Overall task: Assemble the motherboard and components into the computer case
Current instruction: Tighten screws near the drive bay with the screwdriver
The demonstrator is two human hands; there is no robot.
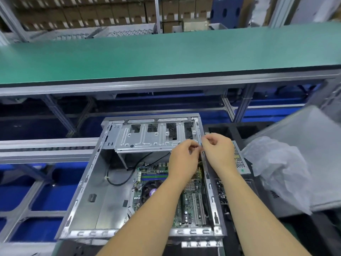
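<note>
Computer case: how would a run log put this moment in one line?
motherboard: inside computer case | left hand, right hand: fingertips together at right wall | held item: unclear

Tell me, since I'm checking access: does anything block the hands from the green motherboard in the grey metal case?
Nothing visible does. The grey metal case lies open-topped, and both the left hand and right hand hover above the green motherboard, beside the right wall.

- The computer case (96, 196) was bare silver-grey.
- The motherboard (188, 202) was green, with blue and green slots.
- The shelf (166, 54) was green.
- The plastic bag (280, 169) was translucent white.
</note>
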